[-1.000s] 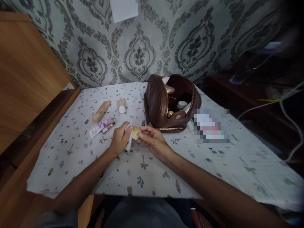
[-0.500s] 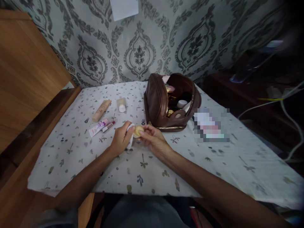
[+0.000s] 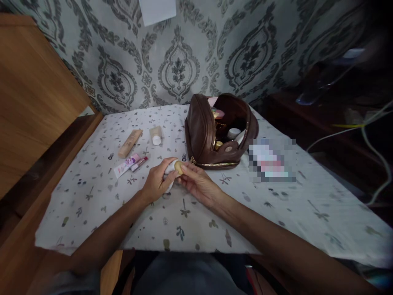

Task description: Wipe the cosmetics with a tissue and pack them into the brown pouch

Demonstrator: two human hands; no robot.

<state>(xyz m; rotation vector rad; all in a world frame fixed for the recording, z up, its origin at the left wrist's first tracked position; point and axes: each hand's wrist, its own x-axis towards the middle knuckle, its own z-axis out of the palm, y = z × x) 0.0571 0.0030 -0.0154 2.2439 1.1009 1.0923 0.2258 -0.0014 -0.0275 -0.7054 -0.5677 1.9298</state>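
Pinching a yellowish item [image 3: 178, 166], the right hand [image 3: 199, 182] meets the left hand [image 3: 157, 180], closed around a white cloth [image 3: 170, 167]. The item is over the table [image 3: 202, 235], near the brown bag [image 3: 200, 133].

Grey-patterned wall covering [image 3: 211, 65] across top. White paper sheet [image 3: 157, 11] at top centre. Wooden panel [image 3: 37, 82], upper left. Pale cable [image 3: 390, 174], right edge. Pixelated item [image 3: 272, 162] right of centre.
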